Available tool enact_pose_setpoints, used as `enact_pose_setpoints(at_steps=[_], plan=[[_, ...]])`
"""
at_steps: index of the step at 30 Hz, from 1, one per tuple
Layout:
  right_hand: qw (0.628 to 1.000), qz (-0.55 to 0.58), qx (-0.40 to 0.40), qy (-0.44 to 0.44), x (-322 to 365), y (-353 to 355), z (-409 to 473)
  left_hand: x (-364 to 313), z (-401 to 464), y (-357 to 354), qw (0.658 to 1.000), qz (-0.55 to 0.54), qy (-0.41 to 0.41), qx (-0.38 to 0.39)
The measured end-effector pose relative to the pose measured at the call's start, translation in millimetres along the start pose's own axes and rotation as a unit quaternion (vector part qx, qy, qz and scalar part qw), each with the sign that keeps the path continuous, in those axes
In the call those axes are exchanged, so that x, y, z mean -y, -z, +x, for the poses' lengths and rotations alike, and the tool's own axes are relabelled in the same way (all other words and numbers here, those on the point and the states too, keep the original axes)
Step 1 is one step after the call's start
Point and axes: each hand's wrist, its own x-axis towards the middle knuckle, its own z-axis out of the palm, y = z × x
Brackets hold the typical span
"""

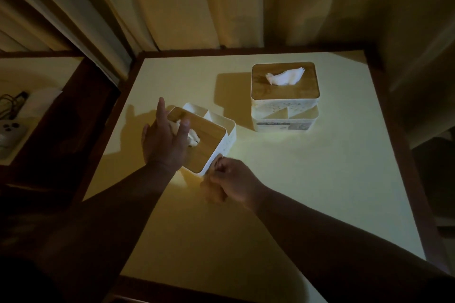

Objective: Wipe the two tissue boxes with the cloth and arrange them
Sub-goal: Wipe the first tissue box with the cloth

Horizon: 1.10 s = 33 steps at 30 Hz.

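Observation:
Two white tissue boxes with wooden lids stand on the pale table (320, 179). The near box (211, 138) sits at the left, turned at an angle, with a tissue poking out of its lid. My left hand (165, 140) lies over that lid with its fingers spread and straight. My right hand (234, 179) is curled at the box's near corner and grips what looks like a yellowish cloth (214, 193) against the side. The far box (283, 98) stands untouched toward the back right, its tissue sticking up.
Heavy curtains (221, 2) hang close behind the table. A dark wooden rim (398, 130) frames the tabletop. On a lower surface at the left lie a white controller (11, 130) and dark cables (12, 103). The light is dim.

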Motion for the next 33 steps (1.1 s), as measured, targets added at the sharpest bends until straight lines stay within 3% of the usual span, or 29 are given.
enact_pose_setpoints(at_steps=[2, 4, 8, 12, 16, 18, 21, 25, 29, 33], plan=[[0.994, 0.078, -0.075, 0.011, 0, 4, 6, 1, 1, 0, 1.0, -0.004, -0.006, 0.006], [0.991, 0.091, -0.102, 0.012, -2, 5, 8, 2, 1, 0, 1.0, -0.006, -0.007, 0.006], [0.999, -0.016, 0.011, -0.026, 3, 6, 8, 3, 0, 0, 1.0, -0.011, -0.015, 0.012], [0.981, 0.121, -0.148, -0.043, 4, 24, 23, 3, -1, 1, 1.0, -0.005, -0.021, 0.009], [0.996, 0.005, -0.045, -0.082, 7, 23, 23, 1, -2, 2, 1.0, -0.01, -0.022, 0.01], [0.994, 0.0, -0.089, -0.063, 15, 30, 28, 2, -2, 1, 1.0, -0.007, -0.02, 0.008], [0.977, 0.119, -0.166, -0.062, 18, 39, 34, 2, -2, 1, 1.0, -0.007, -0.021, 0.005], [0.995, -0.019, -0.045, -0.089, 11, 35, 35, 0, -3, 1, 1.0, -0.011, -0.019, 0.004], [0.987, 0.033, -0.147, -0.063, 12, 41, 42, 2, -1, 0, 1.0, -0.008, -0.017, 0.005], [0.988, -0.114, -0.035, -0.096, 5, 32, 42, 3, -1, 0, 1.0, -0.003, -0.023, 0.002]])
